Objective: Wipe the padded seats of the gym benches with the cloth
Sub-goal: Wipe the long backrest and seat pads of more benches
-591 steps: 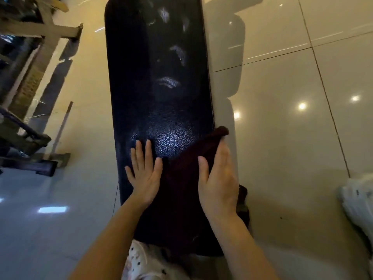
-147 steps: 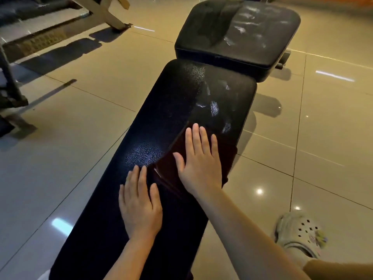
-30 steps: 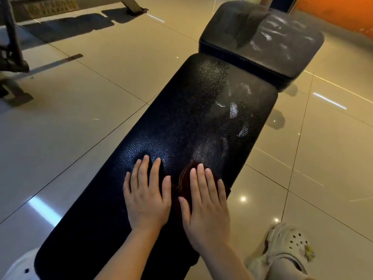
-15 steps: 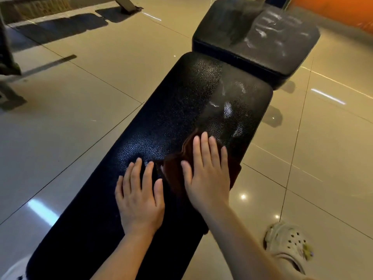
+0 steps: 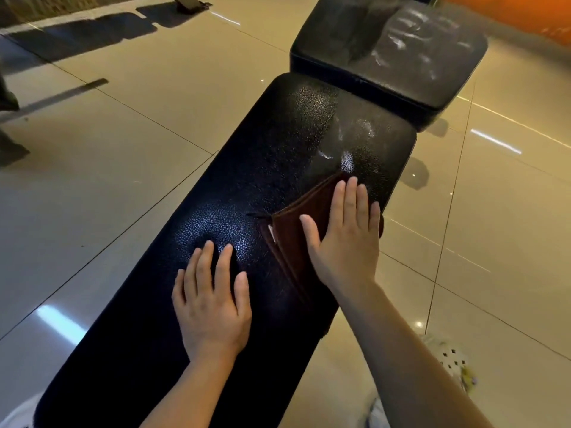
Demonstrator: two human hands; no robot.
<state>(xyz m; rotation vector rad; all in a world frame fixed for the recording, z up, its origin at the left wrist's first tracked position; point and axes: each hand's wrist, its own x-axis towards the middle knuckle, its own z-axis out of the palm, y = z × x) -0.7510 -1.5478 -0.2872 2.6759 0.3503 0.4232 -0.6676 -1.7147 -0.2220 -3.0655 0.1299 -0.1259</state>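
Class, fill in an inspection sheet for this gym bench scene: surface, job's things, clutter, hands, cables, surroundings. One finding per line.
Surface: long black pad textured, with pale smears ahead of the cloth.
Job's things: brown cloth folded, flat on the long pad's right side; smaller seat pad beyond, streaked.
Clutter: nothing seen on the pads.
Hands: left hand flat on bare pad; right hand flat, pressing the cloth.
Cables: nothing seen.
Surroundings: glossy tiled floor; white perforated shoe at lower right; orange wall beyond.
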